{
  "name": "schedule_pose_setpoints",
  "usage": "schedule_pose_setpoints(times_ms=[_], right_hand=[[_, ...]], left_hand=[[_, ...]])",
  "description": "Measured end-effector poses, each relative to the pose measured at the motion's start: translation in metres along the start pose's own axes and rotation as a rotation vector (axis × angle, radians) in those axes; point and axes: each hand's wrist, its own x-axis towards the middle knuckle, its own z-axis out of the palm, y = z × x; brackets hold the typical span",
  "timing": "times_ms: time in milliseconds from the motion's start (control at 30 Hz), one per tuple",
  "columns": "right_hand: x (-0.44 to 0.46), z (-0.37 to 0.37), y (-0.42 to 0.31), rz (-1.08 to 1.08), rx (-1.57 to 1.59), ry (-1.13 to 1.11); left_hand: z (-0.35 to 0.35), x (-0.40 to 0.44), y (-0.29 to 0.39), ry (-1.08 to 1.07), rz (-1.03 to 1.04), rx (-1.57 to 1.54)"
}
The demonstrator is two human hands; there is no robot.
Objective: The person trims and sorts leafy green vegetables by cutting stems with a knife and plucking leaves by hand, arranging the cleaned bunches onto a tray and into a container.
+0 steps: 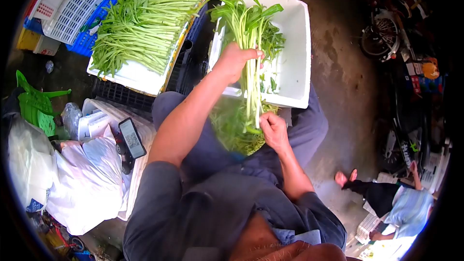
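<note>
Greens bunch (251, 72), one, held by two hands (234, 63) (275, 131), one phone (132, 138)

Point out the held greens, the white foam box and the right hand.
Held greens (252, 81): head view, on the stems.
White foam box (293, 60): head view, bare inside surface.
Right hand (275, 131): head view, back of hand.
</note>
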Motion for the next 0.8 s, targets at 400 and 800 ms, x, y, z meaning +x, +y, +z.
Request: schedule_pose_setpoints(times_ms=[400, 800], right_hand=[[0.061, -0.075, -0.021, 0.014, -0.335, -0.044], [0.103, -0.042, -0.061, -0.144, -0.226, -0.025]], left_hand=[[0.014, -0.008, 0.008, -0.028, -0.015, -0.005], [0.010, -0.005, 0.000, -0.163, -0.006, 0.030]])
